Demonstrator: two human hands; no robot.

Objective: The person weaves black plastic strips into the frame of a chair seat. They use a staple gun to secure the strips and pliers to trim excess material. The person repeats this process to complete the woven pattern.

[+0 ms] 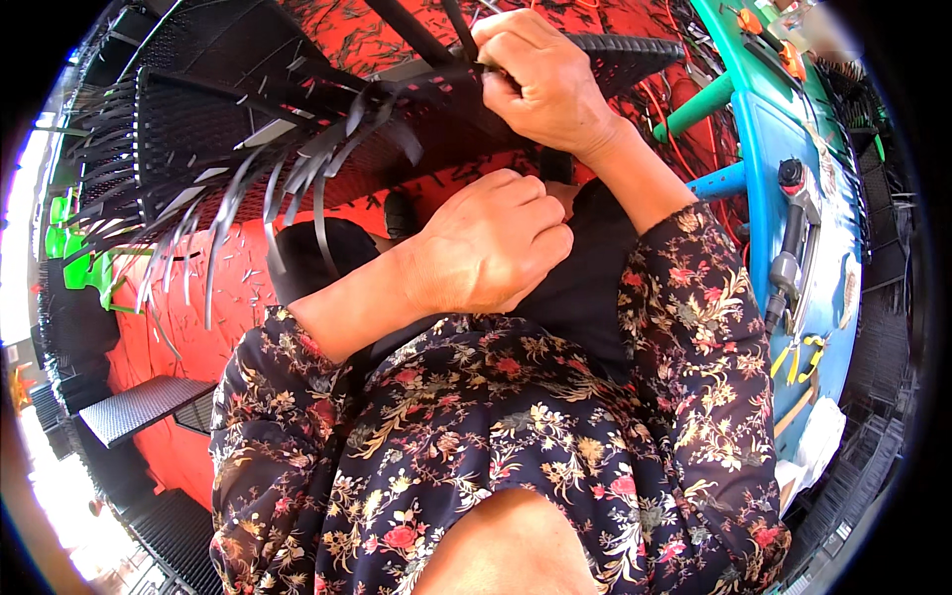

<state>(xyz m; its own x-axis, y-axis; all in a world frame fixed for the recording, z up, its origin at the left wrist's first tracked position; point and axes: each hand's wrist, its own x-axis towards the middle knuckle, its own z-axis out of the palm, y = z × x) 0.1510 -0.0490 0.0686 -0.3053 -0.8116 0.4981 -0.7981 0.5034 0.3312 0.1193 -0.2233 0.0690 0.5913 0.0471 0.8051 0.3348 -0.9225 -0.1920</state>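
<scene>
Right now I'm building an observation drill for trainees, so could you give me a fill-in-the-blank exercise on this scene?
Higher or lower: in the picture, the right hand sits ____ than the left hand.
The scrap-strewn floor covering is coloured ____.
The power tool lies on a surface coloured ____.

Missing words: higher; red; blue.

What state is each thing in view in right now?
Left hand: curled closed, contents hidden.
Right hand: curled closed by the black woven panel, contents unclear.
Black strips: loose ends dangling.
Power tool: lying on the blue table.
Yellow-handled tool: lying there too, open or shut unclear.
Red floor: littered with black scraps.
</scene>
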